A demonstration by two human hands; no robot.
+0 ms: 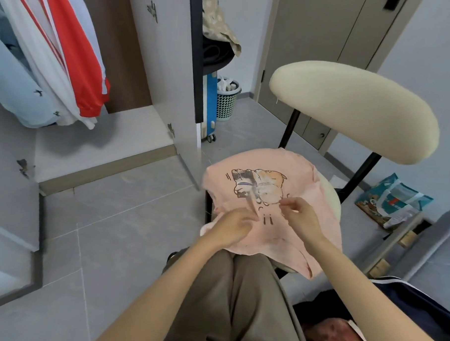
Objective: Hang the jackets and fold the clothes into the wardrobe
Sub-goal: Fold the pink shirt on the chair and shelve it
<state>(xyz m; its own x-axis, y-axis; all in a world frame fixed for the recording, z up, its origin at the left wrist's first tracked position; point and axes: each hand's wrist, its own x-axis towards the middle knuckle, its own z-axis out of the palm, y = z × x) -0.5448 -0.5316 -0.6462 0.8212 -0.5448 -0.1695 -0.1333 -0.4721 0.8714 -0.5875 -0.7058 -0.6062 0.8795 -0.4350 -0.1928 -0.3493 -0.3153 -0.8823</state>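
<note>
Head view: pink shirt [301, 168] with cartoon print lies spread on chair [350, 108] seat, near edge draped over the person's knees. Left hand [231, 226] has fingers curled, gripping fabric at shirt's left side. Right hand [300, 217] pinches fabric just beside the print. Red-white jacket [69, 47] and light blue jacket [13, 89] hang in open wardrobe [104, 139], upper left. Basket [227, 100] stands by far wall.

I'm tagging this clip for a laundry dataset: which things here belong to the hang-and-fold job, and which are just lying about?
Job: pink T-shirt on the chair, pinched by left hand and right hand; open wardrobe; red-and-white jacket hanging inside it.
Lying about: green basket; blue suitcase; printed bag on the floor.
</note>
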